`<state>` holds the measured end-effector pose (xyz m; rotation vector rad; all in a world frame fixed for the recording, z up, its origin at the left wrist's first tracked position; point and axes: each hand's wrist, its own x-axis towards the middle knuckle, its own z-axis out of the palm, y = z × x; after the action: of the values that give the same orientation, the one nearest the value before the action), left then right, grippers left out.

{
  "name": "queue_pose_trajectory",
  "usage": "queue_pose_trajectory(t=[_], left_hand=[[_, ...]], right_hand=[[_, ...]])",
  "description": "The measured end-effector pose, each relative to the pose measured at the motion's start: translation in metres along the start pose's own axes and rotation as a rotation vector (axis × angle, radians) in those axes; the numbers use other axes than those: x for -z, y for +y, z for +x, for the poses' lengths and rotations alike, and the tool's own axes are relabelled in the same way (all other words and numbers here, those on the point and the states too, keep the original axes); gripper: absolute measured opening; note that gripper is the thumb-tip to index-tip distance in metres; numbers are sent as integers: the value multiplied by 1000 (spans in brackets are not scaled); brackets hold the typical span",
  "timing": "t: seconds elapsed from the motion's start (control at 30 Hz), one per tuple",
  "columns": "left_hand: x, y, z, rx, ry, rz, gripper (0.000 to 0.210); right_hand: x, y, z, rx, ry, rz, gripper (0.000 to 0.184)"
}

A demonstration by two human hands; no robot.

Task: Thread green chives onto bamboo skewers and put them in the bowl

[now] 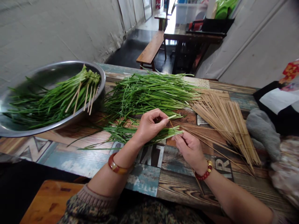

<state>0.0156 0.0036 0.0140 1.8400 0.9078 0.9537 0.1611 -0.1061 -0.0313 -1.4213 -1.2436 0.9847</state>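
Flanking the hands (151,125): basin (52,73), skewers (225,124).

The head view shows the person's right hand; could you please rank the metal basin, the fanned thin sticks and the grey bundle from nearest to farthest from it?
From the right hand:
1. Thin sticks: fanned out just to its right.
2. Grey bundle: farther right, beyond the sticks.
3. Metal basin: far left, past the left hand.

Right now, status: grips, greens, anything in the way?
Left grip pinching pale stalk. Right grip at other stalks, hold unclear. Greens heaped beyond both. Skewers fanned at right, some close by right grip.
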Motion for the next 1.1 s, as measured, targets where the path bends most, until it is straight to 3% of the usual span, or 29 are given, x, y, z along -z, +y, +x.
queue_pose_trajectory(t=[0.6, 1.1], left_hand=[[4, -2, 1, 34, -53, -11, 13], [3, 4, 0, 76, -175, -4, 13]], right_hand=[[0, 1, 0, 13, -5, -36, 30], [-1, -3, 3, 23, -9, -82, 29]])
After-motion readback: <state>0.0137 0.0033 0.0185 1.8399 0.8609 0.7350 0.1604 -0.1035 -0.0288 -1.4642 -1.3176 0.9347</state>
